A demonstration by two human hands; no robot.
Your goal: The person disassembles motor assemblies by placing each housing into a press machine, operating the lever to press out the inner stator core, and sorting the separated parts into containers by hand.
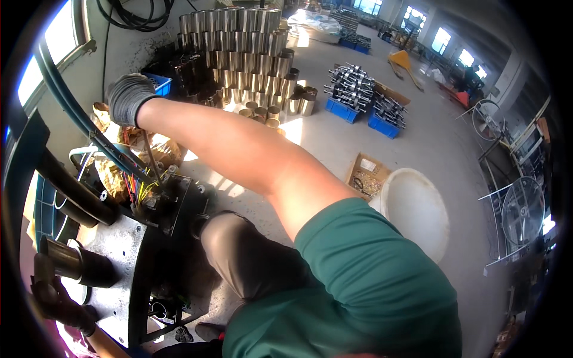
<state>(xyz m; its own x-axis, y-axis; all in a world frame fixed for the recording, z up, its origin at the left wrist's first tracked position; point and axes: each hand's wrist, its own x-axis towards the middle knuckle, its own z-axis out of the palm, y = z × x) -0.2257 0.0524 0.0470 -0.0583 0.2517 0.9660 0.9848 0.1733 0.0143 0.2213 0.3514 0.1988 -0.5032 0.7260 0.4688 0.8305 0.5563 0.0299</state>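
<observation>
At the plate's (pixel 124 241) left edge, we are touching a brownish, glinting metal tube (pixel 63 259) with our half-curled left hand (pixel 58 301), its hold too dark to tell. Beyond the plate, our right hand (pixel 126 99) is hanging curled, its hold hidden.

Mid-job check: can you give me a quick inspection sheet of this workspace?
Surface: steel machine plate with small holes, at lower left.
Job's things: a metal cylinder stands out over the plate, beside the left hand.
Clutter: crumpled brown wrapping behind the machine.
Hands: left hand, dark-gloved, at the cylinder's outer end, grip unclear; right hand, grey-gloved, reaching far forward, fingers hidden.
Cables: coloured wires exposed on the machine; thick hoses above; black cable looped at the wall.
Surroundings: stacked metal cylinders, white bucket, yellow pallet truck.
</observation>
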